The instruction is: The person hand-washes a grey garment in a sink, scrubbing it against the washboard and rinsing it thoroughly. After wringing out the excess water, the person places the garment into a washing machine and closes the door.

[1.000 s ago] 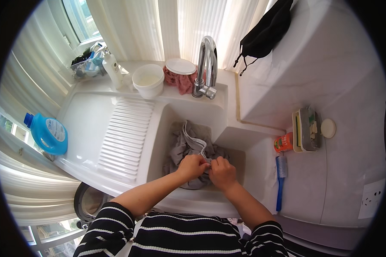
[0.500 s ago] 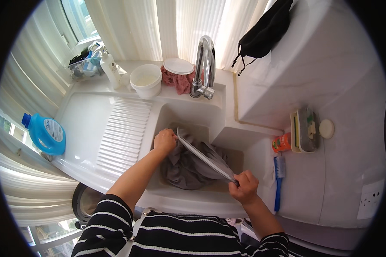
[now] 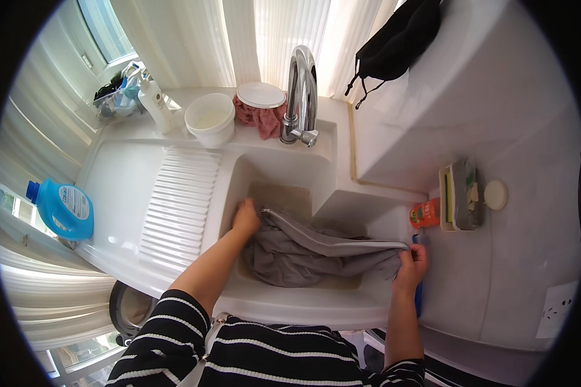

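Pale curtains (image 3: 271,48) hung behind the tap (image 3: 308,97), which rose at the far side of a white counter (image 3: 119,171) with a sink basin (image 3: 279,169) on its near side. Nearer than the tap and well to its right, the right hand (image 3: 414,261) was pinching one end of a pale strip (image 3: 368,244) that edged a grey cloth (image 3: 290,261). Nearer than the tap and to its left, the left hand (image 3: 245,219) was just beside the strip's other end; whether it gripped anything, I could not tell. Half a second earlier the strip had slanted steeply across the basin; since then the right hand had gone farther right and farther from the body, so the edge was drawn out wider and lay in plain view, sagging slightly. The grey cloth was in the basin, on the tap's near side, bunched below that strip. Its long axis ran left to right, the left end lying farther away and the right end pointing out past the tap's right. Farther out, right of the tap and nearer, were a blue brush (image 3: 419,302), partly covered by the right hand, and an orange container (image 3: 425,214). Left of the tap stood a white tub (image 3: 212,132), with a blue bottle (image 3: 63,213) well beyond it.
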The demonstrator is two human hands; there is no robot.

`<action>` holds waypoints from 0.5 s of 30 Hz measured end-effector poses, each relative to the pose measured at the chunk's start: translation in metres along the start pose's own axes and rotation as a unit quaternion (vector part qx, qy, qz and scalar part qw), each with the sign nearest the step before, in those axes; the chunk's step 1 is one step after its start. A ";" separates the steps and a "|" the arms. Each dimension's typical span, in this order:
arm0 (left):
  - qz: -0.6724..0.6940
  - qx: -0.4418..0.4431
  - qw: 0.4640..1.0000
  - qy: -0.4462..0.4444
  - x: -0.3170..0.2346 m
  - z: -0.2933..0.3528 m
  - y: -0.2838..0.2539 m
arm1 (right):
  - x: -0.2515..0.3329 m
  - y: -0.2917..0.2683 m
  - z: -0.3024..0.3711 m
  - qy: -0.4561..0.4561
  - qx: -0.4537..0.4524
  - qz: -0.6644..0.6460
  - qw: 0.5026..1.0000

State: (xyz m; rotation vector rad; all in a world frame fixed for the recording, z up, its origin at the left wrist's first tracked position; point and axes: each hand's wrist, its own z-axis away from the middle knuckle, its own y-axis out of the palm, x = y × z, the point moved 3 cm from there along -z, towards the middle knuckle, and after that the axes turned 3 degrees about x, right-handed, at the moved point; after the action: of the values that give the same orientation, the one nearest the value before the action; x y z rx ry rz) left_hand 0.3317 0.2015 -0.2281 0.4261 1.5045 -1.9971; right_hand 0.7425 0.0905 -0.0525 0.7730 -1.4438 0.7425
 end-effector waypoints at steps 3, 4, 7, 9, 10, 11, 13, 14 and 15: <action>-0.140 0.054 0.981 0.126 -0.033 0.018 0.000 | -0.002 0.022 0.009 0.029 0.092 0.017 0.995; -0.200 0.072 0.962 0.173 -0.048 0.025 0.003 | 0.010 0.029 0.010 -0.008 0.122 -0.007 0.993; -0.206 0.021 0.939 0.275 -0.057 0.037 0.018 | 0.064 0.043 0.013 -0.081 0.203 -0.080 0.972; -0.163 0.135 0.959 0.190 -0.056 0.030 0.029 | 0.084 0.041 0.005 -0.064 0.156 -0.165 0.972; -0.141 0.192 0.960 0.149 -0.056 0.026 0.033 | 0.091 0.042 0.000 -0.057 0.130 -0.206 0.968; -0.090 0.176 0.971 0.134 -0.051 0.020 0.032 | 0.093 0.048 -0.003 -0.056 0.097 -0.229 0.967; 0.011 0.141 0.985 0.099 -0.035 0.004 0.027 | 0.090 0.063 -0.002 -0.015 0.156 -0.220 0.963; 0.262 0.190 0.946 -0.028 -0.052 0.014 0.002 | 0.084 0.068 0.000 0.005 0.178 -0.215 0.960; 0.489 0.222 0.829 -0.154 -0.081 0.033 -0.035 | 0.073 0.075 0.004 0.032 0.194 -0.193 0.961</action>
State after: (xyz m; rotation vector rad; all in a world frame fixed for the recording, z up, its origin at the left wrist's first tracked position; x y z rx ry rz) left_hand 0.3752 0.1984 -0.1453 0.8125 0.4022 -1.4187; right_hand 0.6784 0.1275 0.0212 1.2780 -1.0524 0.7451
